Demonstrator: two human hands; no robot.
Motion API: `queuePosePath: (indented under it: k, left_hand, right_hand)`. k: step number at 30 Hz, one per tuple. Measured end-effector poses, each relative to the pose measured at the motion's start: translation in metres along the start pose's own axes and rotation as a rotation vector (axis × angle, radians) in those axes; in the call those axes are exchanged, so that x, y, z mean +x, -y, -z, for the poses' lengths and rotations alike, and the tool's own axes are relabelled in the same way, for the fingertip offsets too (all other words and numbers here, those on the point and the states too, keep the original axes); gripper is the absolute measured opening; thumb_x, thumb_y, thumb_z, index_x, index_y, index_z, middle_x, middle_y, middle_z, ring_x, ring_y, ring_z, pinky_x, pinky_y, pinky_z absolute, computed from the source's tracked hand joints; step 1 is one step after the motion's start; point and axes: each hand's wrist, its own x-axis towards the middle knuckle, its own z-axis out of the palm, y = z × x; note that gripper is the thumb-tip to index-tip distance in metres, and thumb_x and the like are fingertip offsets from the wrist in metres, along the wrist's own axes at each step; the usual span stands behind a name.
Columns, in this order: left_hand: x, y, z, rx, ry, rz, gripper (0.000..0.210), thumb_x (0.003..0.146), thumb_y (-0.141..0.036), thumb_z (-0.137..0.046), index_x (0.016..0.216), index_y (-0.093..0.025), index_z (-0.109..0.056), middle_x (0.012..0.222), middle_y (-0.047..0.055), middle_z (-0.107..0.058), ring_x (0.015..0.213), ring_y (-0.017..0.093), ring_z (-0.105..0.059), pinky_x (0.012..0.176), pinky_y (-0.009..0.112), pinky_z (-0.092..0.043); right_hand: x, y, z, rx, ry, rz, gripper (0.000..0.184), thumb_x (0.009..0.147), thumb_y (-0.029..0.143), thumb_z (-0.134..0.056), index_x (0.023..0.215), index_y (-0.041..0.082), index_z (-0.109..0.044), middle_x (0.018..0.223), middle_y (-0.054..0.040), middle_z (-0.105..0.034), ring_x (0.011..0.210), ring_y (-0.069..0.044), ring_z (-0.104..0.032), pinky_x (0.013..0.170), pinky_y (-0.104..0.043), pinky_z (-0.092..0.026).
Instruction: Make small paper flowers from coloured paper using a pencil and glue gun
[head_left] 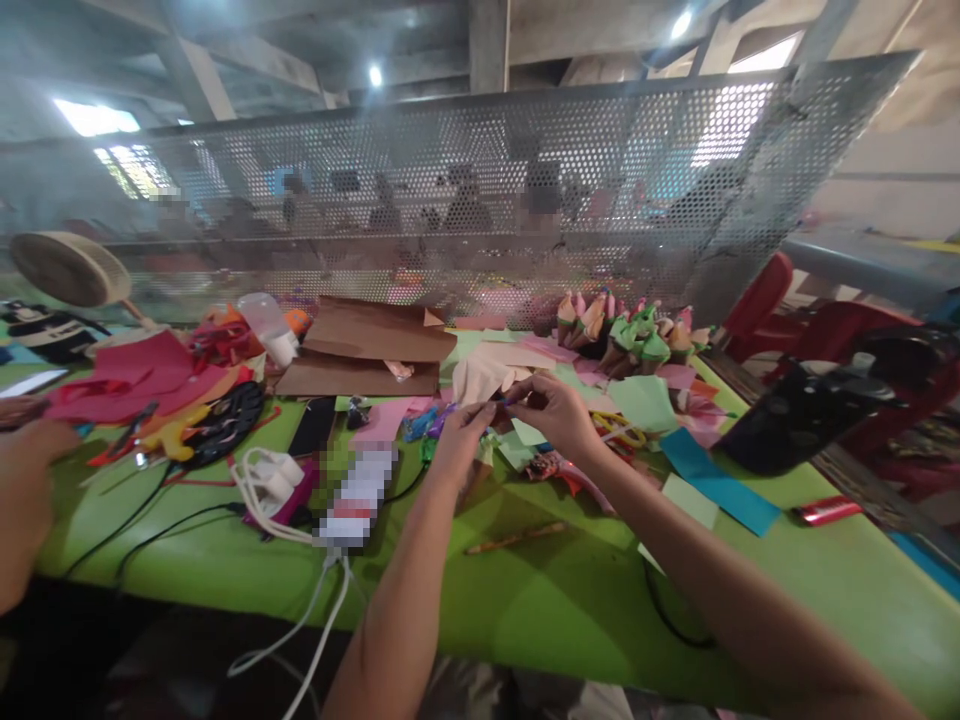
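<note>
My left hand (466,428) and my right hand (553,405) meet above the middle of the green table, fingertips pinched close together. Between them is a small dark bluish bit, too small to name. Just behind the fingers lies crumpled cream paper (480,372). Blue and purple shiny wrappers (424,424) are left of my left hand. Beneath my right hand and forearm are pale green paper pieces (517,450) and a reddish wrapped item (551,465). A pencil (516,538) lies on the table between my forearms.
Paper-wrapped cones (637,335) stand at the back right, near a dark bottle (795,415). Brown paper (367,345) lies behind a phone (358,495), white cables (251,490) and a glue gun (176,432). Another person's arm (26,490) reaches in from the left. A perforated metal screen (420,200) rises behind.
</note>
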Motion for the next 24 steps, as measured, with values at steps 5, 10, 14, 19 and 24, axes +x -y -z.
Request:
queuePosePath:
  k: [5,10,14,19,24]
  left_hand:
    - [-0.002,-0.003,-0.001,-0.002,0.03,-0.011,0.043,0.064,-0.058,-0.087,0.08,-0.018,-0.081,0.074,0.003,-0.076,0.077,0.02,-0.067,0.078,0.031,-0.051]
    - [-0.001,-0.001,-0.001,-0.016,0.026,0.006,0.041,0.061,-0.054,-0.089,0.075,-0.017,-0.078,0.069,0.001,-0.073,0.073,0.017,-0.064,0.075,0.028,-0.049]
    - [0.0,0.0,0.0,-0.012,-0.019,0.044,0.041,0.061,-0.055,-0.087,0.073,-0.017,-0.076,0.065,0.001,-0.07,0.067,0.015,-0.059,0.067,0.026,-0.044]
    - [0.0,0.002,0.001,-0.01,-0.051,0.077,0.043,0.06,-0.057,-0.086,0.074,-0.018,-0.077,0.067,0.002,-0.07,0.068,0.015,-0.059,0.065,0.026,-0.041]
    - [-0.001,0.005,0.001,-0.051,-0.068,0.074,0.042,0.059,-0.054,-0.089,0.076,-0.018,-0.078,0.07,0.002,-0.072,0.07,0.015,-0.06,0.067,0.026,-0.042]
  right_hand:
    - [-0.003,0.009,0.0,-0.092,0.017,0.051,0.007,0.079,0.03,-0.072,0.079,0.023,-0.073,0.08,-0.0013,-0.063,0.064,-0.015,-0.051,0.062,-0.029,-0.044]
    - [-0.002,0.012,0.0,-0.138,0.039,0.061,0.007,0.073,0.019,-0.07,0.079,0.023,-0.068,0.08,0.0001,-0.063,0.063,-0.014,-0.054,0.062,-0.027,-0.043]
    - [-0.002,0.012,0.002,-0.147,0.06,0.079,0.012,0.073,0.019,-0.073,0.082,0.023,-0.066,0.086,-0.0006,-0.066,0.065,-0.015,-0.057,0.064,-0.028,-0.046]
    - [-0.004,0.012,0.003,-0.184,0.08,0.129,0.008,0.081,0.023,-0.073,0.087,0.023,-0.067,0.09,-0.0023,-0.068,0.067,-0.016,-0.061,0.066,-0.029,-0.048]
    - [-0.008,0.014,0.001,-0.328,0.086,0.186,0.006,0.087,0.027,-0.074,0.091,0.024,-0.07,0.097,-0.0054,-0.071,0.072,-0.018,-0.063,0.068,-0.031,-0.048]
